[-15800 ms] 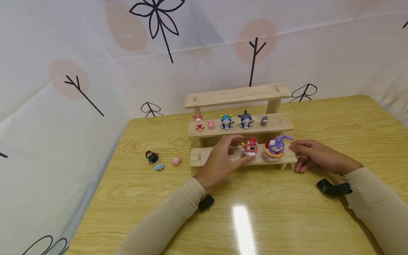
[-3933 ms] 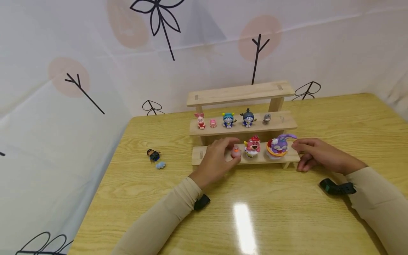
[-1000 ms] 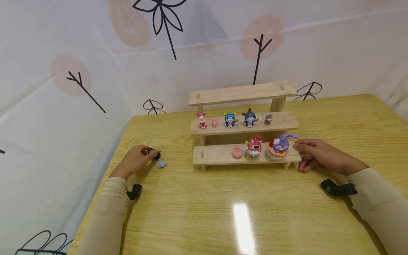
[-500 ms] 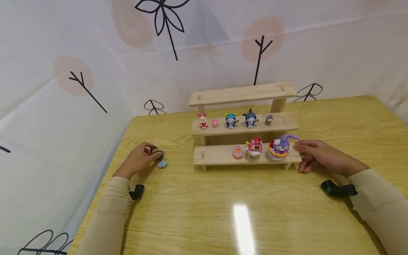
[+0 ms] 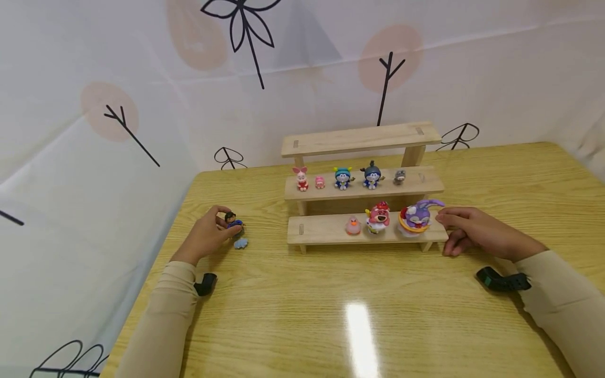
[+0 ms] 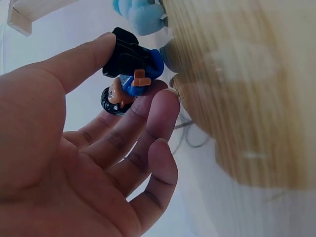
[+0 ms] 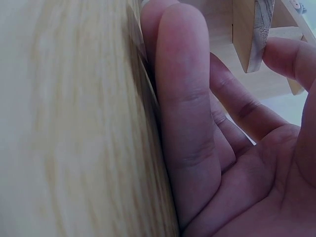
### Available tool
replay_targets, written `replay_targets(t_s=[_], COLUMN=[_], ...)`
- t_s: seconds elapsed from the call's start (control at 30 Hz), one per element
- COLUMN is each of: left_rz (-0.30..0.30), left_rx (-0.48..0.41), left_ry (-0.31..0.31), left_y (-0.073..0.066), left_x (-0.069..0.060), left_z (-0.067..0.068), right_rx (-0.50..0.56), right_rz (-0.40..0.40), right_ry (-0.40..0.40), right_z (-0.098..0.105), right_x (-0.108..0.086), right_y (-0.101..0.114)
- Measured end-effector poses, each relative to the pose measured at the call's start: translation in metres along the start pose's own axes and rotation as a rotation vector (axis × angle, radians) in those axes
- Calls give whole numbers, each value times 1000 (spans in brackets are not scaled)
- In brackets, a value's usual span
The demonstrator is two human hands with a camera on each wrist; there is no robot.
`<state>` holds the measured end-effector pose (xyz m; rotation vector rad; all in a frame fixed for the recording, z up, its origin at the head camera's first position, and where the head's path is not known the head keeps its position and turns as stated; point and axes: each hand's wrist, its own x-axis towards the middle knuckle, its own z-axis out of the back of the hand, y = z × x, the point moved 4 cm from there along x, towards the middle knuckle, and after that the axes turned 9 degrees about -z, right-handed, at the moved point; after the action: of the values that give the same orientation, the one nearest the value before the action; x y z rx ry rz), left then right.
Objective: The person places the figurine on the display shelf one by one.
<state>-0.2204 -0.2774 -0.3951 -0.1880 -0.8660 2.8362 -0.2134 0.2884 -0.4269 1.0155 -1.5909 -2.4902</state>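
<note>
In the head view my left hand (image 5: 206,234) pinches a small toy figure (image 5: 231,220) with black hair and blue clothes, at the table's left. The left wrist view shows the thumb (image 6: 84,61) on its dark part and fingertips on the other side, its head tilted down in that picture. Right beside it is a small light-blue cloud-like piece (image 5: 240,243). My right hand (image 5: 479,231) rests on the table at the right end of the wooden tiered shelf (image 5: 321,231), one fingertip touching the board's end, the lower fingers loosely bent, holding nothing.
On the bottom tier sit a pink duck (image 5: 353,226), a pink bear figurine (image 5: 378,218) and a purple rabbit figurine (image 5: 415,218). Several small figurines line the middle tier (image 5: 326,193). The top tier (image 5: 359,140) is bare wood. A patterned cloth (image 5: 312,94) hangs behind.
The pink duck was set on the bottom tier earlier. Since then my left hand has moved left to the toy figure and turned it more upright. The right hand has stayed.
</note>
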Motion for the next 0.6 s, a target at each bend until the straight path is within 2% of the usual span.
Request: replay_targets(t_s=[0.27,0.6], left_rz=[-12,-52], left_rx=[2,-21], left_ry=[-28,-54], left_y=[-3,-19], left_x=[1,1], left_z=[-1,-2], right_rx=[2,-2], right_rz=[-16,-8], right_ry=[1,4], right_z=[1,1], right_x=[-1,-1], right_y=[1,1])
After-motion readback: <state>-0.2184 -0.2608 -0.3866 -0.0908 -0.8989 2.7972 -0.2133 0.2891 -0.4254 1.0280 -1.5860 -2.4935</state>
